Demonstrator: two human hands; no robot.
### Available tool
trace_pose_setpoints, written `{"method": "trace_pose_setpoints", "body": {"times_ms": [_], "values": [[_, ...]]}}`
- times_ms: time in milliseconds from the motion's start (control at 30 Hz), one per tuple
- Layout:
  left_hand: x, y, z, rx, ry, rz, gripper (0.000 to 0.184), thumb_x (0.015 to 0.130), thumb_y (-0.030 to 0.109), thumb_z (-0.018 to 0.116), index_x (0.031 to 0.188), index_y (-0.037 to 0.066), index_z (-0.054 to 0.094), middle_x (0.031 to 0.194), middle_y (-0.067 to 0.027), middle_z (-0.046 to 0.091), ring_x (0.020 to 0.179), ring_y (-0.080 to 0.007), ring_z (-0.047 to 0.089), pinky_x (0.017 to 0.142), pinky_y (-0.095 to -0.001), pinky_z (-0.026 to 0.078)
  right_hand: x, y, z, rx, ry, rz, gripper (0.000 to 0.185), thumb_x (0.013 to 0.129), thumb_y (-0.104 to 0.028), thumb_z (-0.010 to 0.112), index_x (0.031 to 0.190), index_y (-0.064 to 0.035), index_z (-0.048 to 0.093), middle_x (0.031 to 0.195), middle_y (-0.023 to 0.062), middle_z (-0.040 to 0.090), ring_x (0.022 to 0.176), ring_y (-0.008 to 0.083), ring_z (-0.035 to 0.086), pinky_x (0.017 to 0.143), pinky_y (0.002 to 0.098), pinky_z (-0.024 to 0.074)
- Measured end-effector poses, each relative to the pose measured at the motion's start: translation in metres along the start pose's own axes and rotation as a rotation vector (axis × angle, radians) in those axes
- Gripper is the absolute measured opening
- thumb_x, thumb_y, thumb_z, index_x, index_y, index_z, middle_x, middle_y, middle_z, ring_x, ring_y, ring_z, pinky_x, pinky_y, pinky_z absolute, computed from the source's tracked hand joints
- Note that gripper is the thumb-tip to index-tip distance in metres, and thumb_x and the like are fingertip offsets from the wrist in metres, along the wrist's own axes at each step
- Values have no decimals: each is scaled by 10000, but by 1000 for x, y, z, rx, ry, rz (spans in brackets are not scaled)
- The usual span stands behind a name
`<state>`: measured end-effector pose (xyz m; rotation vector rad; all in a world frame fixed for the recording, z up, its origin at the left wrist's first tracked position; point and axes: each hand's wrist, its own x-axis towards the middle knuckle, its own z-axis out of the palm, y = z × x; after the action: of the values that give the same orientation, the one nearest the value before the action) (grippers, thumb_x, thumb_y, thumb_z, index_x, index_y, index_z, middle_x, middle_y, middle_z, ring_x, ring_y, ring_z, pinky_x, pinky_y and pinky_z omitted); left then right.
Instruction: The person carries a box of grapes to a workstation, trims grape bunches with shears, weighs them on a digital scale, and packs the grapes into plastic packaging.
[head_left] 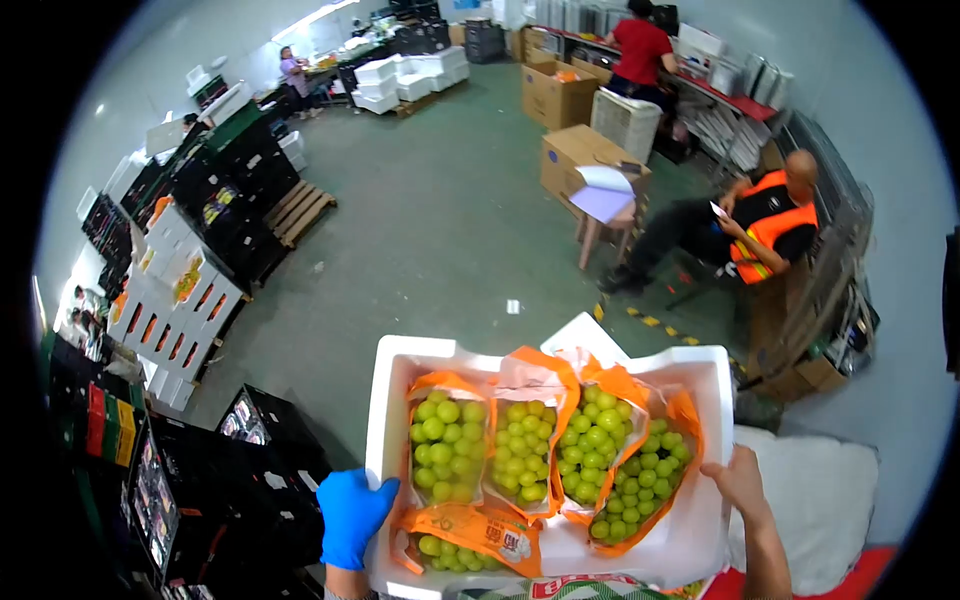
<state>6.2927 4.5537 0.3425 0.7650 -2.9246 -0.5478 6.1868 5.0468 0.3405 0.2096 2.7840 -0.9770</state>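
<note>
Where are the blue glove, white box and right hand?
Blue glove [350,520], head view: middle of it.
White box [387,412], head view: left rim.
Right hand [741,483], head view: middle of it.

In the white foam box [708,545], four bags of green grapes [522,455] lie side by side; a fifth bag [475,528] (printed orange) sits by the near-left corner.

A smooth, bright blue glove [345,530] covers the left hand [356,510], ending at the wrist; the right hand [742,485] and the forearm [766,555] below it are bare.
</note>
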Motion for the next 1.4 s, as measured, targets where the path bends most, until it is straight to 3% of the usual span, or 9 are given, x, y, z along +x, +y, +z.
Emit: {"method": "trace_pose_setpoints", "body": {"times_ms": [400,467,667,833,867,933,1233,1267,1400], "values": [[210,-133,159,20,366,-443,418,566,361,791,602,-29,646,546,-193,591,491,-331,602,513,-424,481,433,-211,240,-295,-135,-612,402,658,-242,661,871,98,642,848,316,628,850,427,636,792,455,511],[266,-72,96,5,172,-563,479,689,451,715,677,-25,658,669,-237,624,636,-373,634,619,-439,493,470,-284,246,-368,-306,-463,384,658,-231,650,862,95,641,857,310,631,861,421,637,800,451,510],[402,-58,84,-40,163,-751,491,658,432,732,666,-51,646,621,-240,604,605,-380,626,606,-438,492,618,-388,292,-414,-389,-531,426,682,-283,659,930,63,652,881,294,642,857,398,646,797,427,514],[558,-58,114,-50,187,-704,497,662,443,712,646,-50,644,628,-253,599,634,-388,631,624,-439,493,745,-424,342,-285,-315,-540,409,676,-272,671,916,58,649,851,294,638,836,421,637,789,441,511],[601,-58,109,58,64,-669,353,725,310,701,761,-40,678,753,-236,649,720,-361,648,659,-408,502,772,-439,354,-280,-251,-583,380,685,-254,647,893,64,645,842,298,634,832,430,633,787,454,507],[677,-136,174,43,332,-428,448,602,442,744,563,5,649,527,-206,567,570,-376,602,540,-470,470,817,-450,362,-326,-140,-631,329,702,-218,598,847,74,635,824,306,627,824,447,626,783,480,500],[1090,-22,88,-80,-15,-343,424,689,381,701,692,-42,664,633,-241,606,596,-377,623,569,-435,488,1044,-604,304,-158,-72,-272,342,674,-164,638,932,60,645,845,286,642,842,425,630,766,450,501],[1006,-53,93,-100,25,-293,422,690,378,700,697,-43,664,634,-238,608,597,-372,625,570,-431,491,950,-560,309,-139,-26,-253,340,675,-162,634,931,61,644,842,285,643,841,423,632,767,448,501],[1222,-2,81,-109,19,-338,401,697,360,701,707,-39,671,632,-221,618,595,-355,633,579,-419,500,1155,-673,317,-128,-26,-251,331,683,-157,617,928,63,643,835,279,646,826,414,638,763,444,500]]}}
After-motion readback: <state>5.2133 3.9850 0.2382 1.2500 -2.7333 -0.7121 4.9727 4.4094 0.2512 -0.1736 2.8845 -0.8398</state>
